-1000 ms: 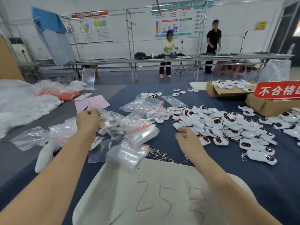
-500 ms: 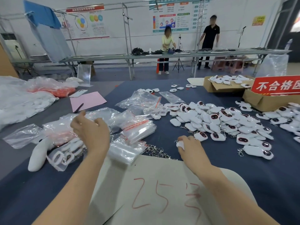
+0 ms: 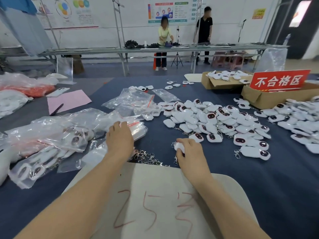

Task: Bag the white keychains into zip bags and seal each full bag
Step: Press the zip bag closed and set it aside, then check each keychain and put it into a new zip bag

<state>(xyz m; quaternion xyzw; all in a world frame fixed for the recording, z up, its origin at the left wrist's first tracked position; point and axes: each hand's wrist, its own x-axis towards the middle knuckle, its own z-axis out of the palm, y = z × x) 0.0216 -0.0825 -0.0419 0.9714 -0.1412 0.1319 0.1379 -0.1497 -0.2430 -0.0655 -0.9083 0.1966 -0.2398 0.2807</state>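
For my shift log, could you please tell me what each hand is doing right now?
Left hand: rests on the stack of empty zip bags; grip cannot be told.
Right hand: holds one white keychain.

keychain [image 3: 179, 147] mostly hidden in right hand [image 3: 190, 152], wall poster [image 3: 165, 12] text unreadable

The one camera sits on the person's head and looks forward and down over the table [image 3: 279, 187]. Both forearms run up from the bottom edge, so the left hand [image 3: 119, 140] and right hand [image 3: 189, 152] lie close, mid-frame; the keychain [image 3: 179, 147] in the right fingers shows plainly. Past the fingertips the view reaches a far bench [image 3: 103, 50] and wall [image 3: 136, 31]. The wide lens bends lines at the edges.
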